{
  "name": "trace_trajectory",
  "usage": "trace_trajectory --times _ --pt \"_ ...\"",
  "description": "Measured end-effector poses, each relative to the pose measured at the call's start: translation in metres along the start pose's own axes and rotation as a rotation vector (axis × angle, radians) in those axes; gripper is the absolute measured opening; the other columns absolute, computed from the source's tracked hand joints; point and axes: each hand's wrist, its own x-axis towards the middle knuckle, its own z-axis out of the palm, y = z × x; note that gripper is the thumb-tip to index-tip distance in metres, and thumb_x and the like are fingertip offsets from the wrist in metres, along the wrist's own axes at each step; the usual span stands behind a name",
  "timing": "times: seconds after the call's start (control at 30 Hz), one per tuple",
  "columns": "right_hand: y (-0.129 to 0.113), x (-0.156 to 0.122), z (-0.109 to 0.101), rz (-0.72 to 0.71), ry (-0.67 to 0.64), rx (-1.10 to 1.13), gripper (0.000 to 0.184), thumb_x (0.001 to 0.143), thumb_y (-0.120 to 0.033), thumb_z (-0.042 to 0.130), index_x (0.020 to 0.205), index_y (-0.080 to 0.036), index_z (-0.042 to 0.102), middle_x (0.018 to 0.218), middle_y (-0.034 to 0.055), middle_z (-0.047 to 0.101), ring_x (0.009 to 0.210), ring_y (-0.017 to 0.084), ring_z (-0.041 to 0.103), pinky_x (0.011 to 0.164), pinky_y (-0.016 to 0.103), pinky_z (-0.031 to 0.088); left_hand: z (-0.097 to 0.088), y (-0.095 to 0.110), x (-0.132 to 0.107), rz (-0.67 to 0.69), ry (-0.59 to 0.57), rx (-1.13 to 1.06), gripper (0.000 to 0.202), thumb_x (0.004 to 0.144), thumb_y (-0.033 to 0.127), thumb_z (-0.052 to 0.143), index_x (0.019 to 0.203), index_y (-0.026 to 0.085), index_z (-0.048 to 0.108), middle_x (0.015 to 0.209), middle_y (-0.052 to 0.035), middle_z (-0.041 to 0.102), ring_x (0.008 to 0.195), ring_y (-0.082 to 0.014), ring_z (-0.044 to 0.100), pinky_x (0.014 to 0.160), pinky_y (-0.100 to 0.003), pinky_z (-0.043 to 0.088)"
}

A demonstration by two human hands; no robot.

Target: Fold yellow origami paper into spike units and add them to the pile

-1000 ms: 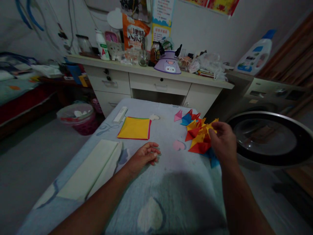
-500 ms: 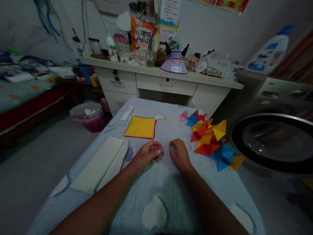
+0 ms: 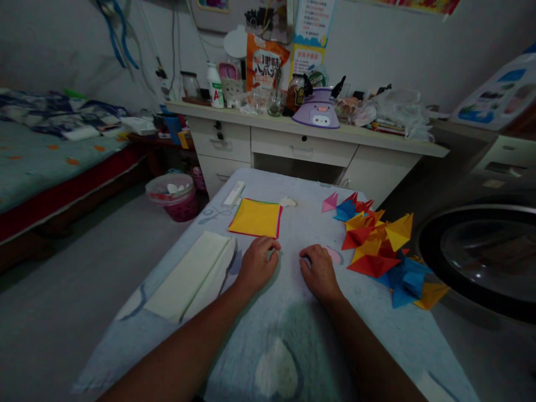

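Observation:
My left hand rests on the cloth-covered table with its fingers curled under, nothing visible in it. My right hand lies a short way to its right, knuckles up and fingers curled, also with nothing showing in it. Just beyond my left hand lies a flat stack of square coloured paper with a yellow sheet on top. To the right of my right hand sits a pile of folded paper shapes in red, yellow, orange and blue.
A folded cream cloth lies at the table's left edge, scissors and a white stick near the far left corner. A cluttered desk stands behind, a pink bin on the floor, a bed at left, a washing machine at right.
My right hand let go of the yellow folded shape at the pile and came down onto the cloth beside my left hand. The view has swung to the left.

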Motion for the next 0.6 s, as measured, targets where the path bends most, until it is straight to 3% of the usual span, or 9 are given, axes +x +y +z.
trace_trajectory --times 0.13,0.27,0.37,0.6 --pt "0.0 0.0 0.0 0.006 -0.03 -0.024 0.013 0.082 -0.017 0.053 0.091 -0.02 0.061 0.094 0.0088 0.06 0.092 0.026 0.054 0.087 0.043 0.04 -0.002 -0.005 0.004 0.047 0.101 0.312 0.034 0.077 0.012 0.052 0.109 0.019 0.062 0.128 -0.0127 0.058 0.126 -0.0311 0.045 0.109 -0.049 0.024" --pt "0.0 0.0 0.0 0.002 -0.041 -0.044 0.013 0.083 -0.017 0.052 0.091 -0.02 0.062 0.095 0.009 0.06 0.092 0.025 0.053 0.085 0.042 0.039 0.005 -0.018 0.008 0.031 0.14 0.506 0.057 0.08 0.013 0.051 0.136 0.014 0.044 0.149 -0.0169 0.039 0.142 -0.0326 0.025 0.115 -0.054 0.007" --pt "0.001 0.0 0.001 0.004 -0.035 -0.054 0.013 0.083 -0.017 0.052 0.091 -0.02 0.062 0.096 0.0087 0.06 0.092 0.025 0.052 0.085 0.04 0.039 0.01 -0.025 0.01 0.009 0.107 0.609 0.061 0.083 0.018 0.05 0.142 0.011 0.036 0.151 -0.018 0.036 0.144 -0.0322 0.023 0.116 -0.054 0.011" --pt "0.0 -0.001 0.001 0.039 -0.04 -0.048 0.013 0.083 -0.016 0.053 0.091 -0.019 0.063 0.097 0.0072 0.061 0.095 0.023 0.053 0.089 0.037 0.037 0.014 -0.027 0.01 -0.048 -0.009 0.829 0.047 0.091 0.028 0.043 0.136 0.015 0.047 0.15 -0.0131 0.04 0.14 -0.0271 0.031 0.114 -0.047 0.024"
